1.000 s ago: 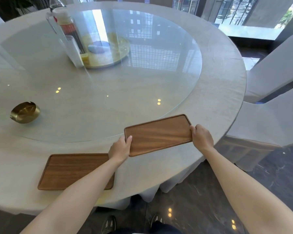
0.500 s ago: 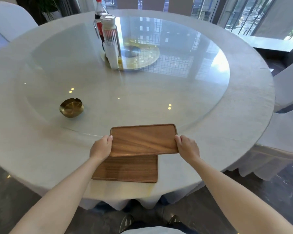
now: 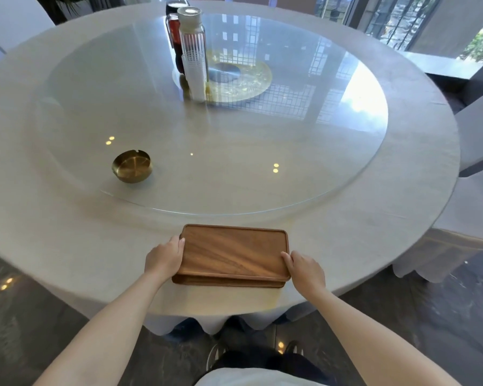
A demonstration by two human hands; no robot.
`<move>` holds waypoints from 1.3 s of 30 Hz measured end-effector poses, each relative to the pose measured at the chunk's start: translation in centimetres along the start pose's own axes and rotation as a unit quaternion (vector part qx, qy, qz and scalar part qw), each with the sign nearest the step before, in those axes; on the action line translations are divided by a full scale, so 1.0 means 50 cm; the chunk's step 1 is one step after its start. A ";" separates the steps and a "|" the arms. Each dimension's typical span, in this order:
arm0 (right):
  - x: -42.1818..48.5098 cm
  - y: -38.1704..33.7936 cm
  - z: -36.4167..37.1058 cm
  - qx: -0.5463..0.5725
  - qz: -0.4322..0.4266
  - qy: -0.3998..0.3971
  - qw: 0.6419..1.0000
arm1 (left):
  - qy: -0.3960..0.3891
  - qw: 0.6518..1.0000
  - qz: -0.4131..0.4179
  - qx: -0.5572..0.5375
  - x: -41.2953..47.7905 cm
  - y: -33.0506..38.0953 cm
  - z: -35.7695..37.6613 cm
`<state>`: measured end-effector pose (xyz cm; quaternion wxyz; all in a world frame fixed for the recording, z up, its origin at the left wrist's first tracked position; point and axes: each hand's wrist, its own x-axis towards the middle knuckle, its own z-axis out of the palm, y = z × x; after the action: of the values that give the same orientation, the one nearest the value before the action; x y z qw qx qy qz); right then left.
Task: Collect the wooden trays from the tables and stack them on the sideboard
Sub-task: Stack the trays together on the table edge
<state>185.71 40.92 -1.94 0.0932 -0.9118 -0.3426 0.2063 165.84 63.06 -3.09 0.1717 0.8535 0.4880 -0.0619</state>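
Note:
A brown wooden tray [image 3: 233, 250] lies on top of a second wooden tray [image 3: 229, 282], of which only the near edge shows. Both sit near the front edge of the round table [image 3: 67, 246] covered in pale cloth. My left hand [image 3: 163, 259] grips the top tray's left end, and my right hand [image 3: 306, 271] grips its right end. The two trays are nearly aligned.
A glass turntable [image 3: 262, 162] covers the table's middle. On it stand a brass ashtray [image 3: 131, 166], a clear ribbed jug [image 3: 194, 54] and a dark bottle [image 3: 175, 37] behind it. White-covered chairs [image 3: 477, 151] stand at the right and far left. Dark polished floor lies below.
I carried the right-hand tray leftward over the other tray and lowered it onto that one. My view has shifted left with it.

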 end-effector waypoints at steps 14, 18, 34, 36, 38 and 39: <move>-0.009 -0.012 0.019 -0.074 -0.015 -0.013 0.997 | -0.009 0.999 0.032 0.008 0.004 -0.040 0.029; -0.003 -0.011 0.022 -0.070 -0.013 -0.022 0.997 | -0.011 1.000 0.029 0.001 -0.003 -0.040 0.026; 0.014 -0.033 0.022 0.249 0.174 -0.032 0.952 | -0.120 0.976 -0.126 -0.135 0.013 -0.005 0.023; 0.016 -0.032 0.026 0.256 0.177 -0.038 0.950 | -0.133 0.967 -0.140 -0.164 0.018 -0.004 0.020; 0.019 -0.033 0.028 0.258 0.173 -0.047 0.949 | -0.138 0.961 -0.145 -0.190 0.021 -0.008 0.021; 0.020 -0.033 0.029 0.265 0.174 -0.051 0.947 | -0.140 0.960 -0.145 -0.196 0.021 -0.010 0.023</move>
<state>184.78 42.88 -3.02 0.2771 -0.8879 -0.1159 0.3486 166.03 63.76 -4.54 0.3913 0.7060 0.5802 -0.1084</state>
